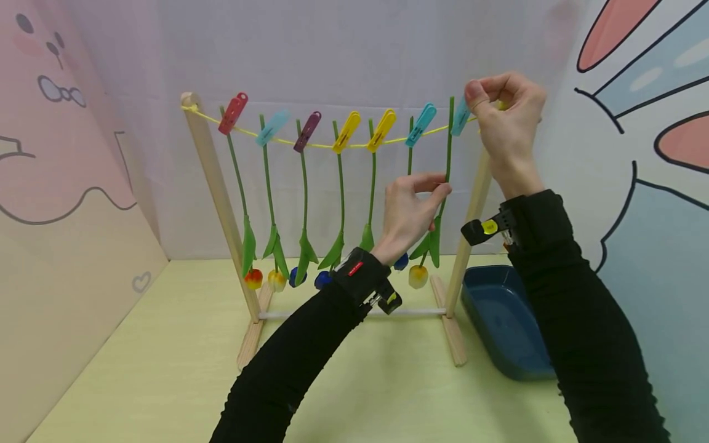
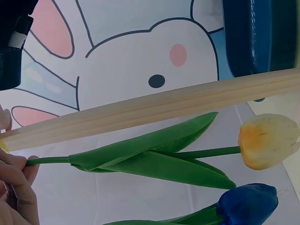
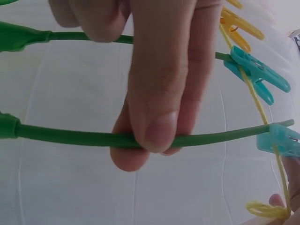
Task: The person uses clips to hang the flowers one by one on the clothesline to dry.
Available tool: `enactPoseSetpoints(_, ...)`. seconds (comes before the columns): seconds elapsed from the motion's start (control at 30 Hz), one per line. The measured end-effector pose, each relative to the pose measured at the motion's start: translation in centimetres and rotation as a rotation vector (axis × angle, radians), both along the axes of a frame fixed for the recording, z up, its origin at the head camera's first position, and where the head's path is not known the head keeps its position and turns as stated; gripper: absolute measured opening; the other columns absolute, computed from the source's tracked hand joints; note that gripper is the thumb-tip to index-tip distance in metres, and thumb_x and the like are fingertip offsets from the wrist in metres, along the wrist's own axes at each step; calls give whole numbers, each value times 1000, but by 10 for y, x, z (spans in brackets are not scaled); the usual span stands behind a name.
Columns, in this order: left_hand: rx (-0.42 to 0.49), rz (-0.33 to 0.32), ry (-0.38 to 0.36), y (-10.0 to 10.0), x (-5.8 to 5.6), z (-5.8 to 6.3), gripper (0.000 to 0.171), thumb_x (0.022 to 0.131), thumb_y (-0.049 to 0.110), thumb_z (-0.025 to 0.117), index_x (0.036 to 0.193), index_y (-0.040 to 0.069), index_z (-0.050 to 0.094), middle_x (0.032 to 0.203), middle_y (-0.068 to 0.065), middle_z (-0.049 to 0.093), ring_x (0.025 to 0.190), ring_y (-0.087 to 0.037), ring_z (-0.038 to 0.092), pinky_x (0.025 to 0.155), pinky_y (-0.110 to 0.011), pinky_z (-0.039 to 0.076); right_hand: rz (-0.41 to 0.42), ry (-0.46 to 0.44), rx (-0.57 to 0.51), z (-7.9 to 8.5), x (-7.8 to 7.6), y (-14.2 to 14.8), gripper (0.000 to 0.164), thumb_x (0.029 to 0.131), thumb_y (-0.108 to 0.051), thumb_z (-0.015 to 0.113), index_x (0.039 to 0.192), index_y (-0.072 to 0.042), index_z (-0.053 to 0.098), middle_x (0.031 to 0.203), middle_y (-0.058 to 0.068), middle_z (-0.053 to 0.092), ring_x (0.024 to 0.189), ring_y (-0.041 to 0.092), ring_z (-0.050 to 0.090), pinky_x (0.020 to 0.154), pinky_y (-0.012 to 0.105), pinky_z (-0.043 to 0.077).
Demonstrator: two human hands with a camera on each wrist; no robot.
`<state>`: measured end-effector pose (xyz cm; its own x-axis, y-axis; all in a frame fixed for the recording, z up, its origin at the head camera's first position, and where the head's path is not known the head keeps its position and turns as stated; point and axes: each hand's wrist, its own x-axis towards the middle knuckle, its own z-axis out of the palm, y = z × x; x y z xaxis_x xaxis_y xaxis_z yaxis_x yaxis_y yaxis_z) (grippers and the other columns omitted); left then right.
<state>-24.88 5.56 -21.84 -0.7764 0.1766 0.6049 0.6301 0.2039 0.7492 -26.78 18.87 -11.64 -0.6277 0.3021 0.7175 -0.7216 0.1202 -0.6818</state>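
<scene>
My left hand (image 1: 412,206) pinches the green stem of a hanging artificial tulip (image 1: 418,276) between thumb and fingers. That tulip hangs head down, its pale yellow bloom with an orange tint (image 2: 269,141) below two green leaves. Up at the yellow string (image 1: 396,140), my right hand (image 1: 512,123) grips a light blue clothespin (image 1: 460,117) by its handle end. The clothespin's tip meets the string and the upper stem (image 3: 234,133); whether its jaws are fully closed there, I cannot tell. Just left, a turquoise clothespin (image 1: 421,124) holds a blue tulip (image 2: 247,204) on the string.
Several more tulips hang from red (image 1: 232,113), pale blue, purple and yellow clothespins. The string spans a wooden frame (image 1: 221,203) with feet on the pale yellow table (image 1: 166,369). A dark blue basin (image 1: 501,320) stands right of the frame, partly behind my right arm.
</scene>
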Motion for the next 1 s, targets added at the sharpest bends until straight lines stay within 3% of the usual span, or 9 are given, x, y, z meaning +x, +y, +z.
enactPoseSetpoints(0.13,-9,5,10,0,0,1,26,98,14,66,120,3,72,110,-16,76,42,-17,57,44,-25,49,-17,-20,11,0,1,-1,20,91,-12,74,73,-20,70,74,-12,63,83,6,58,109,35,30)
enactPoseSetpoints(0.23,-23,14,17,-1,-1,1,26,99,15,65,121,3,72,110,-15,76,43,-17,58,45,-24,50,-52,-39,45,0,2,-2,18,91,-17,75,75,-22,70,74,-15,62,83,4,58,124,41,8)
enactPoseSetpoints(0.37,-24,20,30,-3,-2,1,26,98,14,65,120,3,73,109,-15,76,42,-17,58,44,-24,49,-86,-62,86,-1,1,-3,15,91,-21,76,77,-24,71,72,-19,62,86,0,59,124,47,-20)
enactPoseSetpoints(0.63,-9,23,22,-4,-2,1,26,98,13,66,120,2,72,109,-16,76,40,-13,54,44,-24,48,-93,-26,119,-5,-2,-2,8,93,-21,74,85,-20,75,73,-21,62,88,-1,59,122,49,-23)
enactPoseSetpoints(0.77,-22,18,24,-5,-1,0,27,98,13,66,122,3,71,112,-16,76,43,-21,58,45,-24,49,-164,1,194,-11,-1,-1,17,94,-22,72,100,-7,77,85,-23,62,104,0,56,124,45,-10)
enactPoseSetpoints(0.9,-51,-16,57,-12,7,-5,33,99,13,64,130,3,67,121,-17,73,46,-25,62,47,-23,51,-260,39,262,-25,8,2,32,98,-22,67,119,2,70,115,1,71,137,10,44,123,36,5)
enactPoseSetpoints(1.0,-37,-58,79,-22,17,-12,33,99,13,64,130,2,66,124,-18,72,46,-22,62,50,-23,54,-290,123,224,-45,22,9,33,98,-13,66,125,5,66,134,17,65,145,17,39,124,30,15)
